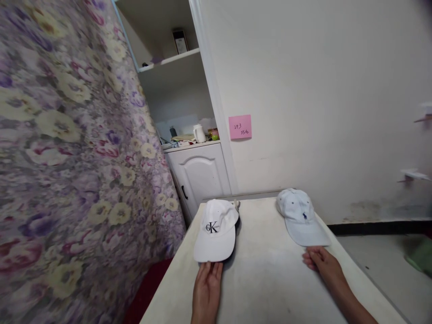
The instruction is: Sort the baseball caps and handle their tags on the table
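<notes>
A white cap with a dark "CK" logo sits on the left side of the table, its brim towards me. Something dark shows beneath its right edge; I cannot tell whether it is another cap or the underside. My left hand is palm up, with its fingers stretched to the front of that brim and the tips partly hidden under it. On the right, a pale blue cap with a small navy emblem rests near the table's far corner. My right hand lies at the front edge of its brim, fingers curled in, with nothing visible in them.
The pale table reaches to the wall. A flowered curtain hangs along the left. Behind stands a white cupboard with a white jug and small items on its shelf. A pink note is stuck on the wall.
</notes>
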Motion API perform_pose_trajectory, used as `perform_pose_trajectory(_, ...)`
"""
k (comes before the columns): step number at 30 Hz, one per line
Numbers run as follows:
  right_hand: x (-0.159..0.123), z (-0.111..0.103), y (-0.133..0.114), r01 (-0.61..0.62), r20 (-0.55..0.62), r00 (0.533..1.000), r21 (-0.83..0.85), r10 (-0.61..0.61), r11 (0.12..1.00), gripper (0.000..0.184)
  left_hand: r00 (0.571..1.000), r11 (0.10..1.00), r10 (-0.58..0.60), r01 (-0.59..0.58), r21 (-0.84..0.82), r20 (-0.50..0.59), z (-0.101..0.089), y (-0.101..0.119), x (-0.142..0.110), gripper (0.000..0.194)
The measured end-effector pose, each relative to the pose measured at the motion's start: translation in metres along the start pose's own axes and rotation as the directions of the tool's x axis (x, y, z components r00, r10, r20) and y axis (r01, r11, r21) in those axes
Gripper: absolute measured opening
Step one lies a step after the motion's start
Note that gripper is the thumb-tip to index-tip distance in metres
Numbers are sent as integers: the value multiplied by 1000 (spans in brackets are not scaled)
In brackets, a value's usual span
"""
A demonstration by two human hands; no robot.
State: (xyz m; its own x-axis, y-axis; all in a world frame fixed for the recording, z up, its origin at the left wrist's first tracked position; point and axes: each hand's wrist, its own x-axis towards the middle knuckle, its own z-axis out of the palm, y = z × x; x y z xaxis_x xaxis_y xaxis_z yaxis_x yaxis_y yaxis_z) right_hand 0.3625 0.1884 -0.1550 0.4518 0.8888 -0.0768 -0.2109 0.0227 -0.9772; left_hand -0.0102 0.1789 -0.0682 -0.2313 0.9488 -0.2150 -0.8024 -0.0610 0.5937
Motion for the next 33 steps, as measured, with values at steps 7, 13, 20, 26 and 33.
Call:
perform_pose_trajectory(7,1,2,-1,-18,21,1000,-41,19,999,10,996,998,-63,65,-24,55,28,8,19,27)
perform_pose_trajectory(13,1,3,-2,-21,46,999,-74,24,997,8,999,997,-8,11,76,-41,34,17,20,25)
perform_pose_trajectory(20,0,5,-2,-17,50,999,-88,22,996,10,975,933,37,45,357,-221,2,18,4,16)
perform_pose_trajectory(26,-2,4,-3,-14,54,998,-96,20,995,10,960,873,51,92,478,-277,-3,20,4,20)
perform_pose_trajectory(33,-4,5,-8,-22,59,998,-112,28,993,12,951,858,88,79,507,-296,-8,15,-2,16)
